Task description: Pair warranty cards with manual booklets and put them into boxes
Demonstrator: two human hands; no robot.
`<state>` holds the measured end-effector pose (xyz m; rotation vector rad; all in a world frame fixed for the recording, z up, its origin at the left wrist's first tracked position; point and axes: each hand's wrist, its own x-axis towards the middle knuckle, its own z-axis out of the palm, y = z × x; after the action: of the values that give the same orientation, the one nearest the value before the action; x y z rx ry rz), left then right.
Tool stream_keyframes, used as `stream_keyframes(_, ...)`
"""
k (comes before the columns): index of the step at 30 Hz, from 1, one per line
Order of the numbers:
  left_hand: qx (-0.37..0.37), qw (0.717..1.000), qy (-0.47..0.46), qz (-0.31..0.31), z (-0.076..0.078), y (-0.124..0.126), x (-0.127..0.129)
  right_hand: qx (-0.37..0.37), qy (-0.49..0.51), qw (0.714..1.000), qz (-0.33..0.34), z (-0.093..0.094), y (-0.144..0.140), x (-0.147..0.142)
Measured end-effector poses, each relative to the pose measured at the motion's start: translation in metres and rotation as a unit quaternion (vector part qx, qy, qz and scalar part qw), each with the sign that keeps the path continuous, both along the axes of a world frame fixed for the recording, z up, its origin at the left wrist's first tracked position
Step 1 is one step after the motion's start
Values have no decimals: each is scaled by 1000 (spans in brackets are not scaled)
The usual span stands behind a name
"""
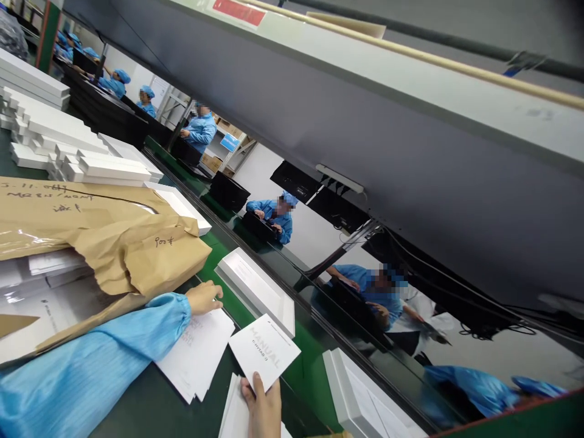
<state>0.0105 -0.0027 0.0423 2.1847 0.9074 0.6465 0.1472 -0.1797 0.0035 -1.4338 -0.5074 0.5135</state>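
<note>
My right hand (pixel 263 404) grips a white manual (pixel 265 351) by its lower edge, thumb on the cover, tilted up above the bench. Beneath that hand lies a stack of white booklets (pixel 232 410), partly hidden by it. My left hand (pixel 205 298), coming out of a blue sleeve, is over the top end of a fanned pile of white printed sheets (pixel 196 353). Its fingers are loosely bent and a little apart, with nothing visible between them. Just beyond the manual, an open white box (pixel 258 289) sits on the green conveyor belt (pixel 301 377).
A torn brown paper package (pixel 150 255) with printed papers inside lies at left. Behind it are stacked white boxes (pixel 64 131). Another open white box (pixel 365 401) is at lower right. A grey overhead panel (pixel 319 121) slants across; co-workers in blue (pixel 278 216) sit beyond the belt.
</note>
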Motion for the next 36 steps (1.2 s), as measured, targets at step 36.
stream_keyframes(36,-1,992,77,98,-34,-6,-21,-71,-108,989,-76,76,55,75)
